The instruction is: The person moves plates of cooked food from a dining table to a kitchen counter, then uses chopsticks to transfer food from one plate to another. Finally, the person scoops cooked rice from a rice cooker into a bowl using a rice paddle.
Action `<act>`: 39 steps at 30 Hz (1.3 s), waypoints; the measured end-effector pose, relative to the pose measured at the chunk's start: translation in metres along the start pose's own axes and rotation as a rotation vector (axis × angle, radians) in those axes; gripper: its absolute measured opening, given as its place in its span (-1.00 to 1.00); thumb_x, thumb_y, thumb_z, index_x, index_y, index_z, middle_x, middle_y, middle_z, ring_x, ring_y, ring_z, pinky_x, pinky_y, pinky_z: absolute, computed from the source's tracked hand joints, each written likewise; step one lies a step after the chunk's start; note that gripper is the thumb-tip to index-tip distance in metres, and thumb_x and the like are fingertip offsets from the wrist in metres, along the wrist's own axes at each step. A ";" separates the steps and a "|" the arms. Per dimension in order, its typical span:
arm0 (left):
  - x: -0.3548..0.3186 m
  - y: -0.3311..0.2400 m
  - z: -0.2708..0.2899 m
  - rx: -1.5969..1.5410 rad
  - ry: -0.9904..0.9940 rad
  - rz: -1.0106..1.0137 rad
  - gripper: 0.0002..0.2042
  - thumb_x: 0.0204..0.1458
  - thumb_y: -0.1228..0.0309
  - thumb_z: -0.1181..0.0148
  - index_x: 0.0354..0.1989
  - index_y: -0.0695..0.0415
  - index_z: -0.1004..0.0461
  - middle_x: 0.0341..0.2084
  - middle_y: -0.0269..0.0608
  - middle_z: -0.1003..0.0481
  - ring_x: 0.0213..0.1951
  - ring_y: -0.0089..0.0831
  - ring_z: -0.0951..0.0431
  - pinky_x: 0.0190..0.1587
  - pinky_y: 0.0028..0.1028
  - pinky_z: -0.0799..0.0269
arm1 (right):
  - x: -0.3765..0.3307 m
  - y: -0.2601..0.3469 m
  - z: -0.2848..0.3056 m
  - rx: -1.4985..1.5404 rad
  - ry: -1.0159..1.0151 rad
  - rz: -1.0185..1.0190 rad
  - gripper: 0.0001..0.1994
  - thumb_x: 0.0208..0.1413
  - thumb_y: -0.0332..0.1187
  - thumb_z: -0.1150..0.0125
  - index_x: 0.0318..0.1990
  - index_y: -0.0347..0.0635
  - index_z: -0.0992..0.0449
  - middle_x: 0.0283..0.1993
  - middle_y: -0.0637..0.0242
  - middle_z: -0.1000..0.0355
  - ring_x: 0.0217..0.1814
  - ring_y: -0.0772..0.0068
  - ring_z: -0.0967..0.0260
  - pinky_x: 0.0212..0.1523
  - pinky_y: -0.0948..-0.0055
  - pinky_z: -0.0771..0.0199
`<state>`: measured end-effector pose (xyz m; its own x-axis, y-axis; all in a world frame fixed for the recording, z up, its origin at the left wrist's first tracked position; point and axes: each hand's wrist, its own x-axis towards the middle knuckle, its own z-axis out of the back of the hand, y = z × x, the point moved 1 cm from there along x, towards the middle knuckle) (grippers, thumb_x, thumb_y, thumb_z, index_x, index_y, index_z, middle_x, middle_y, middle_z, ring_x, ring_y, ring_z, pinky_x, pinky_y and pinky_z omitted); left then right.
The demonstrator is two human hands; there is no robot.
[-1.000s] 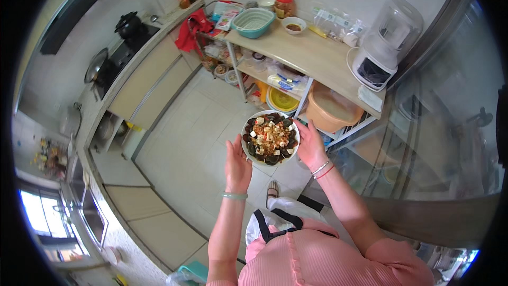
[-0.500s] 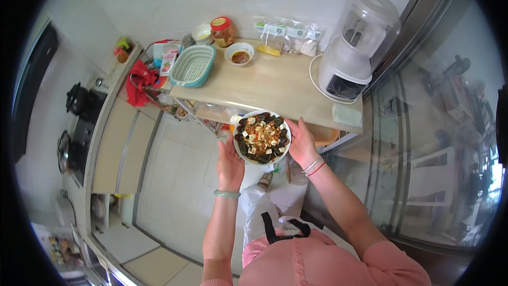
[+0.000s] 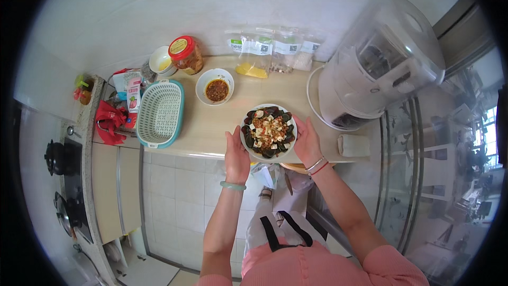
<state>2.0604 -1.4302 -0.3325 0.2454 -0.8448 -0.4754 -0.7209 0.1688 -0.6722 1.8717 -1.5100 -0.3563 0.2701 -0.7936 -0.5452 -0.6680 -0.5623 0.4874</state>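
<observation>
A round white plate [image 3: 247, 148] heaped with dark egg wedges, white cubes and red bits is held over the near edge of a light wooden counter [image 3: 203, 127]. My left hand [image 3: 236, 154] grips its left rim and my right hand [image 3: 307, 143] grips its right rim. A green bangle sits on my left wrist and thin bracelets on my right.
On the counter: a small white bowl of red sauce [image 3: 214, 88], a teal-rimmed white basket [image 3: 160, 113], a red-lidded jar [image 3: 186, 54], a white cup [image 3: 160, 61], several clear bags [image 3: 270, 52], a large white appliance [image 3: 378, 63], a folded white cloth [image 3: 353, 145]. A stove [image 3: 63, 180] stands at the left.
I have carried the plate toward the counter; the counter now sits closer and the plate hangs over its near edge, both hands still on it.
</observation>
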 end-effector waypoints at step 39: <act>0.154 -0.021 0.032 -0.197 -0.220 -0.229 -0.61 0.32 0.26 0.12 0.27 0.01 -0.07 0.06 -0.08 -0.39 0.00 -0.17 -0.52 0.11 -0.17 -0.46 | 0.088 0.009 0.027 -0.374 -0.156 0.400 -0.35 0.35 0.03 0.19 0.33 -0.41 -0.12 0.41 0.09 -0.10 0.48 0.30 0.04 0.46 0.33 0.20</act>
<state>2.1340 -1.5476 -0.4094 0.5329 -0.7165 -0.4502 -0.7368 -0.1314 -0.6632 1.8709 -1.5790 -0.4182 -0.0781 -0.9337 -0.3494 -0.3981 -0.2921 0.8696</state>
